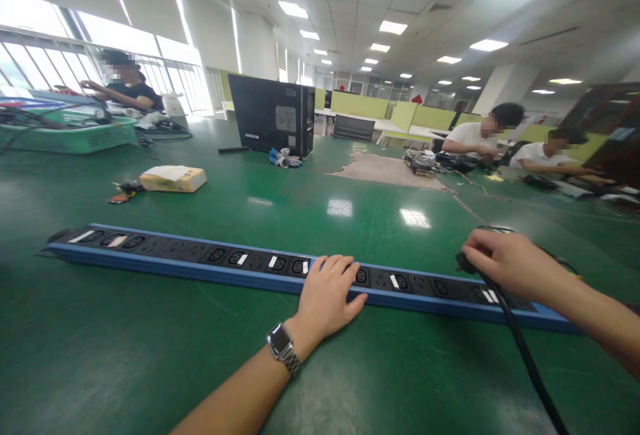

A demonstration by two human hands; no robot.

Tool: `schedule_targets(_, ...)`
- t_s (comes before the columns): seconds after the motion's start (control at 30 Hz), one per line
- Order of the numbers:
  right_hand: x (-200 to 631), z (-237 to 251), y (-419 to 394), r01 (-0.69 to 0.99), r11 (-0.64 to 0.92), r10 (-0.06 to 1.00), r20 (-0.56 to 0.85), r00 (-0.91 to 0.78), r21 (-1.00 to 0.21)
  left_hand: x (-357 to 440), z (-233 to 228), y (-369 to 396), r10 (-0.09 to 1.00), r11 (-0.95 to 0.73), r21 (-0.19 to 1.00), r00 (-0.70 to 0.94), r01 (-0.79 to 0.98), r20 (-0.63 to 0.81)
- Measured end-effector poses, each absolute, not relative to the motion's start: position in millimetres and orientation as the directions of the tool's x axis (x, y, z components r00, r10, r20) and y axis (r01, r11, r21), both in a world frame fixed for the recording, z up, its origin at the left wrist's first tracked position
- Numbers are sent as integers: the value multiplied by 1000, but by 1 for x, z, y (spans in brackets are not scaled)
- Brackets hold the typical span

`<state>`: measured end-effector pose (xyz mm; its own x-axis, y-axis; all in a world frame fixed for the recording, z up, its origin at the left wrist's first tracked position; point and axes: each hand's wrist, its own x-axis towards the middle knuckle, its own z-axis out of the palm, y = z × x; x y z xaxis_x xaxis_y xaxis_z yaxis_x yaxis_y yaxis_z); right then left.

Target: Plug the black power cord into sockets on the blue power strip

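left hand lay spread, likely steadying power strip | right hand pinched plug | strip short of far worktop edge

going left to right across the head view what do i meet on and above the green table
Green basket, tissue pack, wristwatch, left hand resting on the power strip, right hand holding a black cable.
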<state>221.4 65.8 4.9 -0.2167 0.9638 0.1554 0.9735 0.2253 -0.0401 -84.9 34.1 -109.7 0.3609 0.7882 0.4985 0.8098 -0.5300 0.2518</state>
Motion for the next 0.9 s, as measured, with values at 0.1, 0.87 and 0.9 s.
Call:
schedule_targets(0.1, 184, 18, 63, 949, 296, 954, 78, -289, -106, -85, -109, 34, 787, -528, 253, 355, 811, 505)
schedule_targets(0.87, 104, -27, 80, 918, 304, 947, -25, -321, -254, -85, -109, 33, 812, -516, 282, 357, 809, 462)
schedule_targets(0.9, 105, -28, 81, 923, 298, 951, -7, -309, -245, -85, -109, 33, 811, -518, 282, 358, 808, 464)
